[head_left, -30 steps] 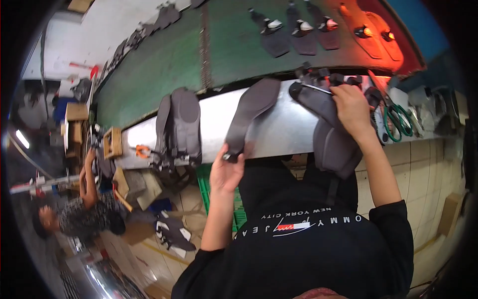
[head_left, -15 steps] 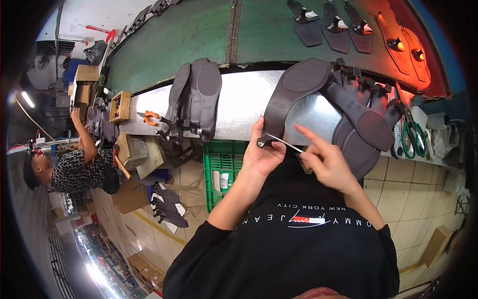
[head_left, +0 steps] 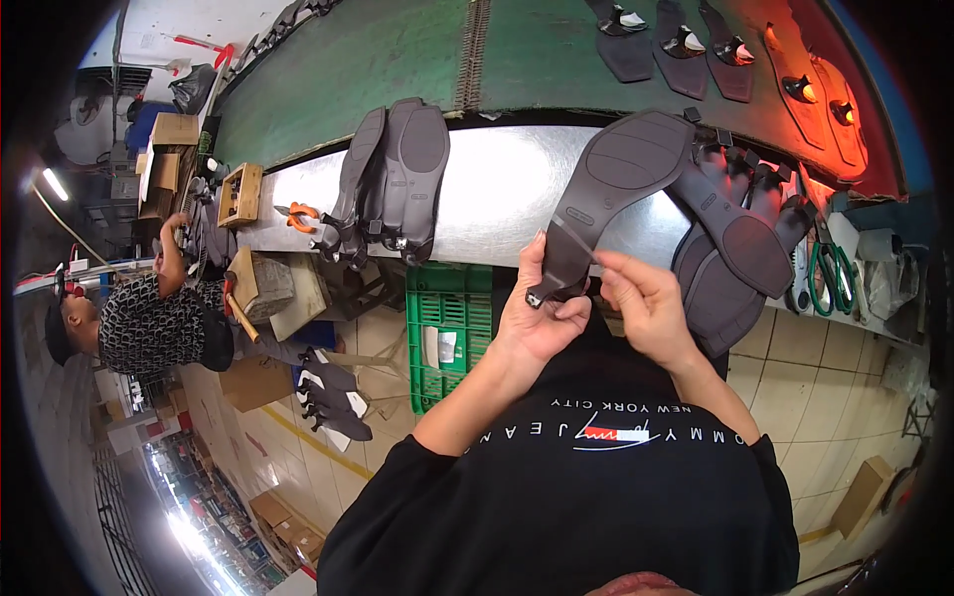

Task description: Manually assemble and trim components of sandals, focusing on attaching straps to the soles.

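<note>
Clock directions run from the middle of the dark sole (head_left: 608,189), which slants over the tabletop (head_left: 502,179), broad end toward one o'clock. At seven o'clock the left hand (head_left: 537,313) curls round its narrow heel end. Between five and six, the right hand (head_left: 646,308) pinches a thin pale strip (head_left: 577,239), thumb and forefinger nearly closed, in front of the sole's narrow part.

With only that narrow end gripped, the sole could twist or dip if the left hand slackens. A slip of the strip might mark the smooth face or poke the nearby left fingers. At four o'clock the piled soles (head_left: 750,248) overlap and jut past the near edge; a brush from the right forearm could send one down. At nine o'clock the ends of the standing soles (head_left: 415,149) also overhang that edge, so a knock from the left arm might tip them.

The strip is blurred: its exact kind, and whether it touches the sole, cannot be told. The left hand's fingers hide part of the heel end. Whether the broad end rests on anything is unclear. The lower soles in the pile are mostly covered. Farther off, at one o'clock, soles on the green surface (head_left: 333,109) are cut by the upper edge, some washed in orange light.
</note>
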Motion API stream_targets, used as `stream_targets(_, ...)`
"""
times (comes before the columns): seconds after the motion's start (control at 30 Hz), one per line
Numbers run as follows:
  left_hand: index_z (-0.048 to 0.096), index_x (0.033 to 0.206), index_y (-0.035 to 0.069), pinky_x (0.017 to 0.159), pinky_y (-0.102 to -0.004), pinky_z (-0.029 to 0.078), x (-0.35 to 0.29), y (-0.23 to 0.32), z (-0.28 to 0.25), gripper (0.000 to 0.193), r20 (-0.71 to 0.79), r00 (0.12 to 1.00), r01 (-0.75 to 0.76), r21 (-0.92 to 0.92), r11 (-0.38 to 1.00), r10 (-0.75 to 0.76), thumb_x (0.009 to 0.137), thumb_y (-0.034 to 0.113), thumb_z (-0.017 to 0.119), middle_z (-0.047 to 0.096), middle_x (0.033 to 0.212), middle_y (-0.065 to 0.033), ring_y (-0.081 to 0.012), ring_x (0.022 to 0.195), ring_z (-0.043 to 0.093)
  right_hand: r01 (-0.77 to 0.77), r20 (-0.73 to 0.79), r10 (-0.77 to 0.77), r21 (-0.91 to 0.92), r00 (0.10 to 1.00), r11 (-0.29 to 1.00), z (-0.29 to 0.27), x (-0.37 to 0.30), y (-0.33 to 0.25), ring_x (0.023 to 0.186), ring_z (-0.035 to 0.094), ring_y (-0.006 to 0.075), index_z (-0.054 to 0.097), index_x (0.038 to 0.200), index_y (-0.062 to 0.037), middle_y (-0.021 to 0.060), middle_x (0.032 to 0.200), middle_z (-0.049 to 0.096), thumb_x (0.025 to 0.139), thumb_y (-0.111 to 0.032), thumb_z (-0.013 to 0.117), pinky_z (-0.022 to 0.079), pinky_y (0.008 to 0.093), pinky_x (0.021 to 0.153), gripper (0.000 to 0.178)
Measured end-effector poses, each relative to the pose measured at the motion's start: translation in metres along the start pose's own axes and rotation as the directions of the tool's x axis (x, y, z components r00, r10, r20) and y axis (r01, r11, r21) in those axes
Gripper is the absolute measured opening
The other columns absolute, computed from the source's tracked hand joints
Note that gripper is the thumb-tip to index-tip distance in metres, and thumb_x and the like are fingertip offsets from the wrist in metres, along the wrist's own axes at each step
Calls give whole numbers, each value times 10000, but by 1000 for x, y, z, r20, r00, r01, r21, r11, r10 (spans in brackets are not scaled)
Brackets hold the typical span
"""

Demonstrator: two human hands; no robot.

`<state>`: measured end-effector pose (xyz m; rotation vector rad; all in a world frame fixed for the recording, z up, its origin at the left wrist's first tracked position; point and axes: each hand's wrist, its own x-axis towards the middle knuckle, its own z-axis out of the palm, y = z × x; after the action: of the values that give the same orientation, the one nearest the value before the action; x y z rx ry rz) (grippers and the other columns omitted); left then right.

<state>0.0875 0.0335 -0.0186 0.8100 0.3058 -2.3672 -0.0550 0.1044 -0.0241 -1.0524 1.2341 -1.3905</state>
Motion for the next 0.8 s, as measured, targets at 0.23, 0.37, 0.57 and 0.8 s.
stream_targets(0.23, 590, 907, 73, 451, -213, 355, -1, 7, 6, 367, 151, 858, -501, 460, 733, 491, 929, 437, 546, 612, 790, 10, -48, 617, 523, -431, 313, 350, 249, 883, 867, -17, 0, -21, 506, 424, 41, 413, 1357, -20, -7, 626, 503, 954, -139, 487, 333, 180, 447, 427)
stream_targets(0.37, 595, 710, 9, 501, -217, 409, 8, 3, 18, 590, 189, 618, -679, 618, 397, 763, 947, 525, 433, 600, 658, -31, -80, 576, 538, -409, 352, 323, 204, 878, 890, 1, -2, -18, 513, 415, 44, 225, 1431, -53, 2, 622, 492, 948, -130, 497, 320, 181, 457, 560)
stream_targets(0.57, 560, 609, 26, 488, -218, 389, 15, 5, 15, 624, 226, 577, -675, 673, 302, 785, 951, 528, 422, 557, 556, -24, -74, 496, 492, -414, 223, 353, 369, 908, 832, 11, -4, -11, 459, 368, 46, 319, 1372, -46, -3, 617, 451, 963, -157, 490, 284, 174, 422, 457)
stream_targets(0.8, 546, 603, 41, 523, -219, 386, 16, 9, 8, 646, 249, 600, -723, 577, 381, 760, 954, 556, 373, 551, 572, -24, -85, 521, 486, -466, 305, 353, 620, 884, 631, -13, 4, -21, 451, 381, 43, 532, 1168, -13, -6, 597, 457, 962, -150, 486, 294, 176, 415, 252)
